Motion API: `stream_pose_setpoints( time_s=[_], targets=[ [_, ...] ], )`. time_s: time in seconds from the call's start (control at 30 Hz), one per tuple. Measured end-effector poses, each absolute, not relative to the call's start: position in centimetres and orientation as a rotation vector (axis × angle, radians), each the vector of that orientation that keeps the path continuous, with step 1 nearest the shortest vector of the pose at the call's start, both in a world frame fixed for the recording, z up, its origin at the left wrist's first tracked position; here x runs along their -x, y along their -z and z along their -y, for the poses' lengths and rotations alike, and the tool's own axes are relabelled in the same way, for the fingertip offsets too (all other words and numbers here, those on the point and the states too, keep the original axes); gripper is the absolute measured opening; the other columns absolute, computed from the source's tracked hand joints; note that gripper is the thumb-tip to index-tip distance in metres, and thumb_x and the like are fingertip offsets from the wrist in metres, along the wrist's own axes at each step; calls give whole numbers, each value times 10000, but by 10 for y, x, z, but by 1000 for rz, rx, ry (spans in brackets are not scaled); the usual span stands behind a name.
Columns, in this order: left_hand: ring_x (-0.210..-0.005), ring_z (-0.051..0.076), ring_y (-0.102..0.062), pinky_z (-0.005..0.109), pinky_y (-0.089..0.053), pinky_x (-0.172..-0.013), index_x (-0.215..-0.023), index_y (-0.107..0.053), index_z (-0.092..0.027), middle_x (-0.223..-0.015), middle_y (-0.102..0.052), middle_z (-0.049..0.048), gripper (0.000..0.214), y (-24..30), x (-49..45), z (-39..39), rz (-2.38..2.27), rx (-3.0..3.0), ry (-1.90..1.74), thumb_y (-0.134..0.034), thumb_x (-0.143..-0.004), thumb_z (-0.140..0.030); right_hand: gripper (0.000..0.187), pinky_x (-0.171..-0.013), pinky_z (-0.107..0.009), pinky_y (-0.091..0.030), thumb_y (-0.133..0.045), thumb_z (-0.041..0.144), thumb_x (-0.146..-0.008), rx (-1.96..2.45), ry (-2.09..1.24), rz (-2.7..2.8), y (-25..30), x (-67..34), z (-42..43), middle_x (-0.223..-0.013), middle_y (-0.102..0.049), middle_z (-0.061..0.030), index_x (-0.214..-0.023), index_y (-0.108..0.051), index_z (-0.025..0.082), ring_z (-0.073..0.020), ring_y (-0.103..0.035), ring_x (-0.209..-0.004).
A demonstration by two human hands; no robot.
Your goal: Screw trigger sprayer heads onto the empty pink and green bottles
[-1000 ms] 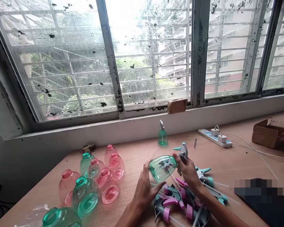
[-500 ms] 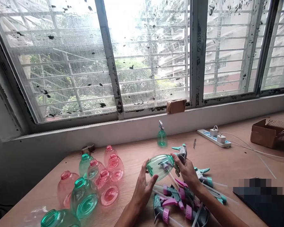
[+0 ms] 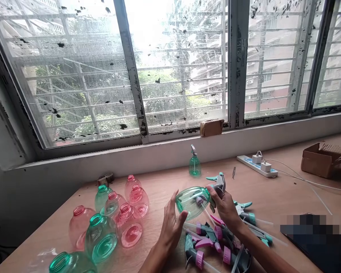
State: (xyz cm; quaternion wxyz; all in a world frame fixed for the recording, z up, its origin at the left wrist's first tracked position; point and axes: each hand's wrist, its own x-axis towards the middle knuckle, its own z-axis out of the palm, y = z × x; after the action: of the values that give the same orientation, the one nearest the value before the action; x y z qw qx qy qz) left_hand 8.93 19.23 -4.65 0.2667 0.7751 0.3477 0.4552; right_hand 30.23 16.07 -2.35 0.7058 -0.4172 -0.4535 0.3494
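A clear green spray bottle (image 3: 191, 203) lies tilted on its side in mid-air between my hands, its base to the left and its neck to the right. My left hand (image 3: 172, 223) cups the base, thumb low at the near side and fingers along the far side. My right hand (image 3: 223, 204) is closed around the neck and the grey spray head (image 3: 220, 184), whose mint trigger points up and left. The collar is partly covered by my right fingers. Below my hands lies a pile of loose spray heads (image 3: 210, 237) with pink and mint collars and clear tubes.
Several open green and pink bottles (image 3: 102, 242) stand at the left. A green bottle with a spray head (image 3: 194, 166) stands by the wall. At the right are a power strip (image 3: 257, 167), a cardboard box (image 3: 315, 163) and a dark, partly blurred object (image 3: 307, 239).
The fingers of my left hand have loosened and straightened slightly at the base. The bottle has turned a little and its base sits slightly lower. My right hand stays at the neck.
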Motion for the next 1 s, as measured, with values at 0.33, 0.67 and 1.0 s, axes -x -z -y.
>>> stream_pose_setpoints(
  time_s=[0.33,0.67,1.0],
  targets=[
    [-1419,351,-426,542,-342,-1174,-1509,-340,-290,-1528,-455,136,844,38,-94,-183,-882,-2246,-1194,-781,-813,-470,480,-394,-250,-254,-721,638,-789,991,-770,967,22,-307,-161,-496,-343,108,-675,-494,230,-90,-284,-414],
    [-1300,354,-539,545,-410,-1098,-1424,-492,-236,-1405,-608,142,639,42,-88,-189,-997,-2163,-1140,-422,-955,-665,525,-398,-264,-291,-700,676,-781,1012,-723,993,22,-303,-160,-458,-346,101,-610,-440,254,-108,-322,-401],
    [-1381,372,-441,587,-333,-1142,-1480,-348,-241,-1491,-482,166,798,42,-94,-183,-1082,-2231,-1210,-737,-836,-506,465,-495,-276,-351,-734,639,-773,1075,-642,1043,12,-303,-148,-514,-388,85,-672,-579,212,-124,-347,-480]
  ],
)
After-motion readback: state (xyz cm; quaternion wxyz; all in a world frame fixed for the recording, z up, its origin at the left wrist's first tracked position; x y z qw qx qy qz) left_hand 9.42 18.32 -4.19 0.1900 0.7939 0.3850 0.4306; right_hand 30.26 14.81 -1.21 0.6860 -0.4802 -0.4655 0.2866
